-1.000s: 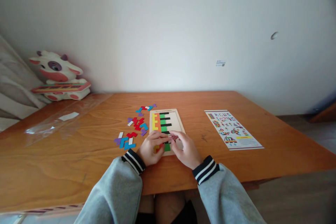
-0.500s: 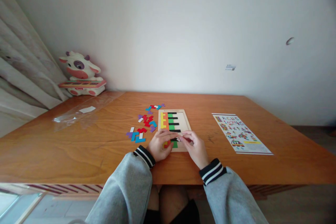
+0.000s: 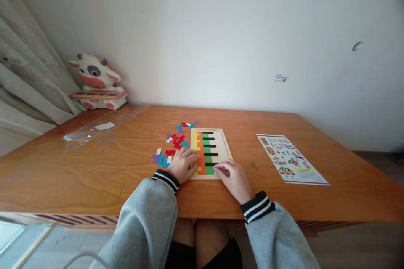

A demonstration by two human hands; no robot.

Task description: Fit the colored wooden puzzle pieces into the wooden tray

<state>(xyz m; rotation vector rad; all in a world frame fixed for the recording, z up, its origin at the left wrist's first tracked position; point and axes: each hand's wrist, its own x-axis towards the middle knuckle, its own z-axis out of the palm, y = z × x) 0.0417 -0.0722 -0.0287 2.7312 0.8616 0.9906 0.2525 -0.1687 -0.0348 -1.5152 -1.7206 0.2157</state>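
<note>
A wooden puzzle board [image 3: 225,148] lies in front of me. Yellow, orange, green and black pieces fill its left and middle columns, and its right part shows bare pale wood. My left hand [image 3: 184,164] rests over the board's left edge, fingers slightly curved and holding nothing that I can see. It covers part of the yellow column. At the board's lower right, my right hand [image 3: 233,177] has thumb and forefinger pinched together beside the lowest black piece [image 3: 211,164]; what they hold, if anything, is too small to make out.
Loose red pieces [image 3: 177,141], with blue, purple and white ones, lie left of the board. A printed pattern sheet [image 3: 292,159] lies to the right. At the back left are a clear plastic bag [image 3: 85,134] and a toy cow with keyboard [image 3: 98,80].
My left hand has moved left, away from my right hand, uncovering more of the board's lower middle. My right hand stays near the lower right, still pinched. The view has shifted slightly.
</note>
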